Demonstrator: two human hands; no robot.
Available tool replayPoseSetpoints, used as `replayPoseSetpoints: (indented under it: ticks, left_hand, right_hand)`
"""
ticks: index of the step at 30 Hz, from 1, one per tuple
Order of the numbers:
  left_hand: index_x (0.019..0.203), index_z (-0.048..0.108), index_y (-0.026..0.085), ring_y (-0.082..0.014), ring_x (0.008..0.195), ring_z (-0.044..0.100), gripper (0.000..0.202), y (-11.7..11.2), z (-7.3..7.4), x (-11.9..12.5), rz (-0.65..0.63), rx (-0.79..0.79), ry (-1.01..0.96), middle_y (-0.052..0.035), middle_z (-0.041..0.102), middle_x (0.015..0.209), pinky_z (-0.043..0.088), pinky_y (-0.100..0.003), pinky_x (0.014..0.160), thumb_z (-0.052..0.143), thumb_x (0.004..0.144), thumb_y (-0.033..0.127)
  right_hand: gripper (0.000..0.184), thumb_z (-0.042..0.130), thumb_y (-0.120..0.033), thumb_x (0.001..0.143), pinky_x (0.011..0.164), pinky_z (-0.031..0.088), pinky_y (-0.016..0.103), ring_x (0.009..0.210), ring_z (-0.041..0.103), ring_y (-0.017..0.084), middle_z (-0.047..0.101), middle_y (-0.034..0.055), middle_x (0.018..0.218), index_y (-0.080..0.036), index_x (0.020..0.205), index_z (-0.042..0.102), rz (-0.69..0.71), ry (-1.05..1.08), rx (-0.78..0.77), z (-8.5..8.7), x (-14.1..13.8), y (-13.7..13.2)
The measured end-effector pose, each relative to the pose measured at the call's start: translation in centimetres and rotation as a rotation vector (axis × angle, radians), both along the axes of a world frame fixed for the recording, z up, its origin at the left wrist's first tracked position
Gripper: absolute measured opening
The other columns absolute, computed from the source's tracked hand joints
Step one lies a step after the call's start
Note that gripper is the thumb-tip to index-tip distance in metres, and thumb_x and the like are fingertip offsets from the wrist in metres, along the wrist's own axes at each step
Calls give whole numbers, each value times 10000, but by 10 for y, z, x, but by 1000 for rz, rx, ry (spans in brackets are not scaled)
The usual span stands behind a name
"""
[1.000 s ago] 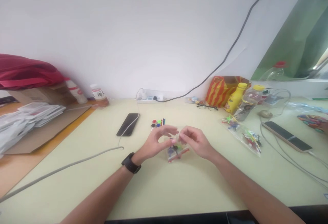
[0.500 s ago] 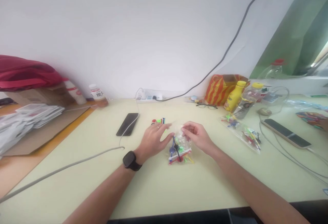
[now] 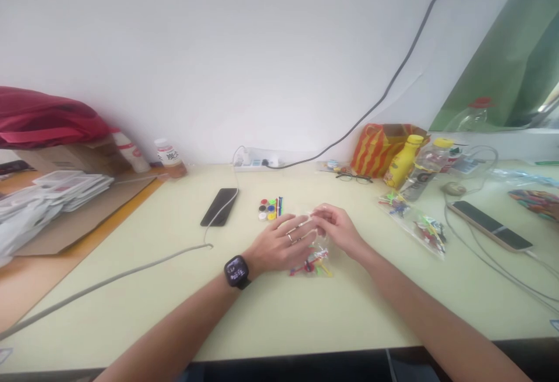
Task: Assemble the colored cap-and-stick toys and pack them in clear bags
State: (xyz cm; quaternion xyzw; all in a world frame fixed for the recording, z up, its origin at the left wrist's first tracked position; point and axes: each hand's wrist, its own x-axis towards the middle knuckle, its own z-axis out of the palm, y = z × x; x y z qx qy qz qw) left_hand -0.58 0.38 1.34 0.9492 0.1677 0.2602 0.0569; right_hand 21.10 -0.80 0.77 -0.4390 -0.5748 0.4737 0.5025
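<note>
Hold clear bag (image 3: 321, 258), likely light, slippery, by far edge; now pinched by right hand (image 3: 339, 228); cannot tell for left hand (image 3: 280, 246).

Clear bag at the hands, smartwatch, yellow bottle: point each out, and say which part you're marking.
Clear bag (image 3: 313, 266): head view, on its lower, uncovered part.
Smartwatch (image 3: 236, 271): head view, on its lit screen.
Yellow bottle (image 3: 402, 162): head view, on the middle of its body.
</note>
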Motion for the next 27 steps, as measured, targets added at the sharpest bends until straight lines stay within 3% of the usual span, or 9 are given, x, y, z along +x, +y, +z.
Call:
replayPoseSetpoints:
  ticks: [5, 7, 10, 12, 14, 16, 19, 22, 27]
  left_hand:
    - [1314, 654, 321, -314, 1303, 582, 397, -3, -2, 2, -43, 16, -68, -77, 666, 1362, 396, -506, 1155, 677, 919, 358]
    - [1332, 639, 329, -326, 1311, 559, 430, -3, -1, 3, 35, 52, -141, -80, 638, 1394, 397, -511, 1141, 689, 906, 360]
    - [1410, 559, 292, -356, 1365, 468, 546, 0, 0, 2, 264, 68, -339, -126, 512, 1502, 355, -559, 1148, 703, 890, 373]
    - [1488, 447, 256, -359, 1383, 431, 684, 2, 1, 0, 379, -43, -464, -163, 441, 1535, 358, -569, 1138, 723, 876, 390]
    - [1518, 380, 242, -331, 1329, 492, 753, 6, 0, -1, 382, -283, -544, -173, 480, 1488, 425, -529, 1086, 735, 872, 403]
    - [1455, 458, 225, -286, 1205, 593, 648, 9, -2, -1, 296, -594, -586, -153, 598, 1349, 496, -459, 1007, 720, 892, 409]
    - [1167, 657, 175, -231, 1009, 667, 346, 11, -3, 2, 158, -946, -607, -105, 703, 1082, 543, -364, 887, 710, 904, 394]
    - [931, 708, 155, -183, 859, 661, 212, 10, -1, 5, 114, -1039, -617, -64, 710, 919, 535, -304, 796, 737, 883, 359]
    - [907, 730, 158, -170, 820, 647, 174, 6, 3, 6, 99, -1030, -573, -54, 716, 894, 517, -284, 761, 739, 876, 328]
  right_hand:
    - [120, 667, -303, 790, 566, 436, 262, 580, 518, 121, 583, -22, 692, -200, 829, 618, -21, -14, -17, 1, 2, 0]
    - [114, 659, -301, 795, 567, 432, 263, 583, 520, 124, 582, -21, 676, -200, 820, 612, -14, -9, -16, 3, 2, -1]
    - [138, 670, -320, 800, 573, 434, 271, 576, 524, 126, 603, -18, 676, -197, 841, 625, 8, 14, -3, 5, 0, -3]
    - [161, 688, -334, 800, 577, 435, 276, 575, 525, 126, 618, -15, 689, -194, 862, 640, 18, 28, 8, 6, -1, -4]
    - [190, 712, -359, 802, 586, 440, 282, 586, 534, 130, 629, -11, 700, -194, 872, 650, 28, 39, 16, 7, -2, -5]
    - [220, 729, -389, 807, 603, 453, 290, 609, 551, 139, 642, -5, 712, -197, 883, 657, 41, 49, 25, 7, -3, -6]
    - [244, 742, -422, 816, 621, 465, 294, 647, 569, 151, 651, 3, 726, -201, 884, 665, 52, 48, 43, 8, -2, -6]
    - [252, 733, -440, 838, 624, 465, 289, 674, 573, 154, 654, 14, 738, -198, 861, 667, 51, 28, 63, 8, -2, -6]
    - [287, 710, -481, 865, 638, 473, 297, 672, 571, 156, 661, 21, 748, -200, 845, 658, 62, 18, 59, 10, -1, -7]
